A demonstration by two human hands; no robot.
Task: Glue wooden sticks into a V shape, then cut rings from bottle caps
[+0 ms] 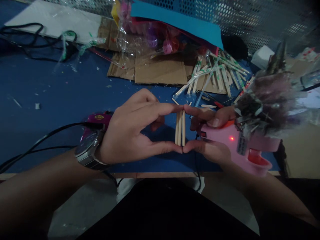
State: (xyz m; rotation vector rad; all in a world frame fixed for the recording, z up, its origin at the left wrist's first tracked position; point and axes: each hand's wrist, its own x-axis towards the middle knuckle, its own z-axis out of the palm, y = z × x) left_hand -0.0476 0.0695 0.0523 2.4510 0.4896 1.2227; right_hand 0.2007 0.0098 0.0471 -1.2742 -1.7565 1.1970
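Three short wooden sticks [180, 128] stand side by side, upright, above the blue table [50, 93]. My left hand [130, 130], with a watch on its wrist, pinches them between forefinger on top and thumb below. My right hand [210, 133] pinches the same sticks from the right side. That right hand also carries a pink glue gun [240, 146] with a red light lit, resting across its palm.
A heap of wrapped wooden chopsticks [217, 75] lies on cardboard [160, 70] behind the hands. Plastic bags with pink and purple items [152, 36], a teal sheet [180, 20], black cables [25, 36], a tinsel bundle [272, 96] at right. The table edge runs just below the hands.
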